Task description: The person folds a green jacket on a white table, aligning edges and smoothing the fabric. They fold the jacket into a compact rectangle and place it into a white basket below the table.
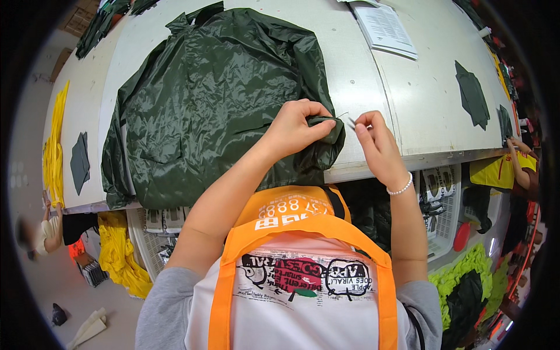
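Observation:
A dark green shiny jacket (pixel 216 99) lies spread on the white table (pixel 420 111). My left hand (pixel 297 129) pinches a fold of the jacket's edge near the table's front edge. My right hand (pixel 376 143) is just to the right of it, fingers closed on a small thin metal tool (pixel 352 122) whose tip points at the pinched fabric. A thin thread (pixel 340 115) sticks out of the fabric between the two hands. A bead bracelet circles my right wrist.
Printed papers (pixel 385 28) lie at the table's far side. Dark green fabric pieces (pixel 472 96) (pixel 80 162) lie right and left; yellow fabric (pixel 53 151) at the left edge. White baskets (pixel 446 204) stand under the table. Other people (pixel 510 169) (pixel 44 233) work at both sides.

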Action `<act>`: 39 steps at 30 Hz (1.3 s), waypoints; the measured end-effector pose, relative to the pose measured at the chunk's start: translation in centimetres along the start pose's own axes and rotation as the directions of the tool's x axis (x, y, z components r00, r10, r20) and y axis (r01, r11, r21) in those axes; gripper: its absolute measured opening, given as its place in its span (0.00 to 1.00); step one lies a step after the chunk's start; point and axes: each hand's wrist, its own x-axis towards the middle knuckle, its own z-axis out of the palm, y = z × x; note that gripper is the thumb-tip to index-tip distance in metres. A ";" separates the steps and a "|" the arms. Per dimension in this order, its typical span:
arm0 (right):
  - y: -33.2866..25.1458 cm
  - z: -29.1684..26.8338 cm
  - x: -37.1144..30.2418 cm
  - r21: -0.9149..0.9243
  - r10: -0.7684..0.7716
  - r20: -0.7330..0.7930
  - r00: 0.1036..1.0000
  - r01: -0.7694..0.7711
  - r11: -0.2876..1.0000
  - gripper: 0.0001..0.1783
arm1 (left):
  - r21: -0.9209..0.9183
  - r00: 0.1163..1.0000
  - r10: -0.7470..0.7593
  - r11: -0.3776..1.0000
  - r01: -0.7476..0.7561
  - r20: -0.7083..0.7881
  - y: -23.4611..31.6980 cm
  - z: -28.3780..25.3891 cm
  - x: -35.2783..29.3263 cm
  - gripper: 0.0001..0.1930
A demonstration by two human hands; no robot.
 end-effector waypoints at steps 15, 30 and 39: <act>-0.3 0.6 0.5 -0.249 -0.247 -0.064 0.967 0.224 0.942 0.10 | 0.079 0.995 0.056 0.995 -0.063 0.079 0.9 0.0 0.3 0.10; 2.3 1.7 0.4 0.423 -0.047 0.146 0.988 -0.020 0.906 0.18 | -0.412 0.996 -0.065 0.908 0.083 0.057 0.9 -0.8 0.3 0.08; 2.3 2.2 4.4 0.231 -0.070 -0.625 0.778 0.270 0.935 0.10 | -0.814 0.978 -0.169 0.547 0.195 0.121 3.2 3.1 -2.9 0.36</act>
